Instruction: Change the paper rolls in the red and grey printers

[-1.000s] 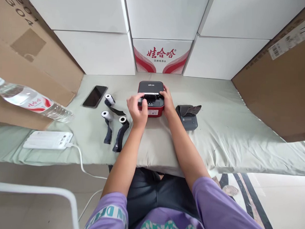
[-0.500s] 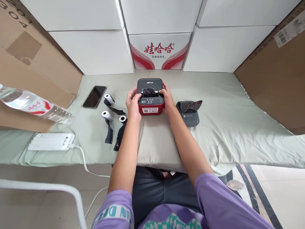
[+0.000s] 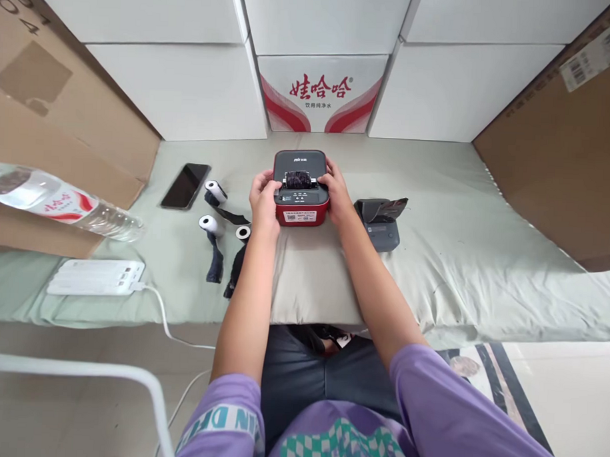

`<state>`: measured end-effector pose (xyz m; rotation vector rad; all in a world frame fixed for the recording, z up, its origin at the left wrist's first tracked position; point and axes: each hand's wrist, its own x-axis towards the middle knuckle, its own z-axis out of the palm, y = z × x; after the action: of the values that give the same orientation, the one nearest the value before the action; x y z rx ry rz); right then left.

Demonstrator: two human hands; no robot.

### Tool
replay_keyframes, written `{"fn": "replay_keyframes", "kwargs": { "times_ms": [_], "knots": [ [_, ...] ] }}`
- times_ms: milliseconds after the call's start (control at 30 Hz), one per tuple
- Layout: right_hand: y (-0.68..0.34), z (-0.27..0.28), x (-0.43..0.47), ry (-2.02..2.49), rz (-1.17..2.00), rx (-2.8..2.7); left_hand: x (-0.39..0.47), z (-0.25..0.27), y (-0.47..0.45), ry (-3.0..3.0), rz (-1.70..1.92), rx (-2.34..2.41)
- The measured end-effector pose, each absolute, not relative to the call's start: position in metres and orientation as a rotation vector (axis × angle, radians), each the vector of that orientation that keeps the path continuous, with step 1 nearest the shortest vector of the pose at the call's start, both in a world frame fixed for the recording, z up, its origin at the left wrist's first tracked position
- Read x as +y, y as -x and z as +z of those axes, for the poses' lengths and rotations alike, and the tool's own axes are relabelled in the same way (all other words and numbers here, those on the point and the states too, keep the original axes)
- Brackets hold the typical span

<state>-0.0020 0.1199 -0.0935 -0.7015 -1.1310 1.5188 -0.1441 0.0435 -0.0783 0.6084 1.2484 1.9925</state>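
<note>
A red and black portable printer [image 3: 307,163] sits upright before me, with a white label on its red front. Dark printed paper [image 3: 299,179] shows at the slot in its top. My left hand [image 3: 264,199] grips the left side, thumb on the top near the slot. From the right side my right hand [image 3: 335,191] holds it, its thumb beside the slot as well. Fingers behind the casing are partly hidden. To the right, close to my right forearm, is a smaller grey printer [image 3: 383,239] with a dark strip [image 3: 393,208] at its top.
Left of my arm lie several paper rolls [image 3: 208,224] with dark tails, a phone [image 3: 185,186] and a cabled white power bank [image 3: 96,277]. A water bottle [image 3: 66,200] leans in at far left. White boxes [image 3: 320,92] stand behind, cardboard boxes [image 3: 562,151] at both sides.
The view has shifted slightly. Both hands keep their hold on the red and black printer, and the thumbs stay by the slot. Nothing else has visibly moved.
</note>
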Motion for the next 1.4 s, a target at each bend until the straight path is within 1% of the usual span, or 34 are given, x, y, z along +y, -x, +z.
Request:
{"fn": "replay_keyframes", "kwargs": {
  "times_ms": [233,400,700,900,1233,1400],
  "knots": [
    [0.001,-0.09,0.119,0.701,1.532,-1.131,0.045,-0.069,0.144,-0.569,1.968,1.304],
    [0.006,-0.095,0.105,0.679,1.51,-1.023,0.039,-0.06,0.141,-0.594,1.929,1.359],
    [0.008,-0.101,0.104,0.717,1.455,-1.02,0.04,-0.064,0.148,-0.508,1.827,1.274],
    [0.006,-0.099,0.109,0.806,1.434,-1.011,0.043,-0.073,0.149,-0.513,1.869,1.247],
    [0.009,-0.103,0.101,0.731,1.354,-1.011,0.037,-0.061,0.142,-0.519,1.908,1.262],
    [0.009,-0.102,0.097,0.826,1.282,-0.997,0.036,-0.068,0.139,-0.491,1.946,1.198]
  ]
}}
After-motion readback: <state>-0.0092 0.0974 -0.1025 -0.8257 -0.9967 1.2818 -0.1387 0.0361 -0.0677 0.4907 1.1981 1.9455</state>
